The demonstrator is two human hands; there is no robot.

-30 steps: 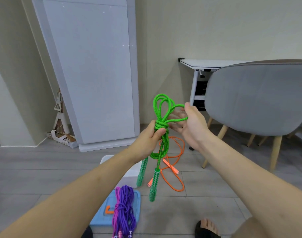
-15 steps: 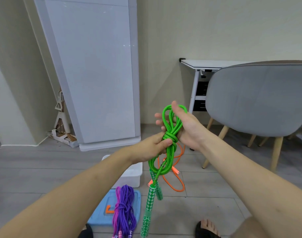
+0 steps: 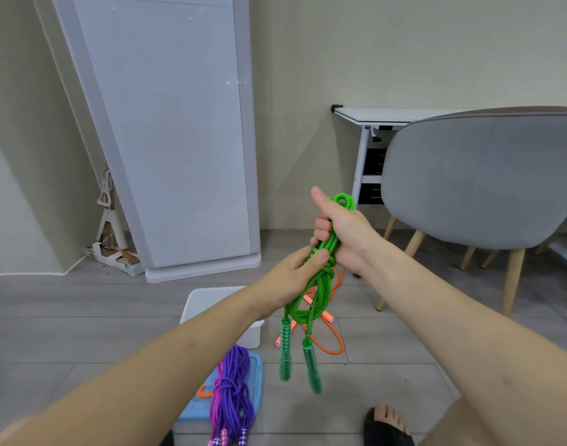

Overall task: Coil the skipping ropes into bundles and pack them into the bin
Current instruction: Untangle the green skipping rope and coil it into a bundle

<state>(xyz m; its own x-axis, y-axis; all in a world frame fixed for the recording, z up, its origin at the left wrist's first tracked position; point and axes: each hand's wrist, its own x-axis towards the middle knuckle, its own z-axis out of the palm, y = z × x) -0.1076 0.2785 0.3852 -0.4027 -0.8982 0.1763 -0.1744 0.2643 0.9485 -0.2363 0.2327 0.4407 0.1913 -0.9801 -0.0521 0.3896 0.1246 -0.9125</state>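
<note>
1. Head view: the right hand [image 3: 346, 235] is gripping the upper loops of the green rope [image 3: 321, 278], fingers curled round them and thumb pointing up.
2. The left hand [image 3: 293, 278] is pinching the same rope just below, at the knotted wrap, thumb lying across the strands.
3. The rope is being held in the air above the floor [image 3: 82, 317]; its two green handles [image 3: 311, 365] are hanging side by side beneath the hands.
4. The white bin [image 3: 208, 304] is sitting on the floor below the left forearm, partly hidden by it.
5. An orange rope [image 3: 332, 344] is lying loose on the floor just right of the bin, behind the hanging green one.
6. A purple rope [image 3: 234, 397], bundled with a pink one, is lying across a blue lid [image 3: 255, 381] nearer the camera.
7. A grey chair [image 3: 481, 181] is standing to the right, with a white table [image 3: 382, 112] behind it.
8. A sandalled foot [image 3: 388, 423] is showing at the bottom edge.
</note>
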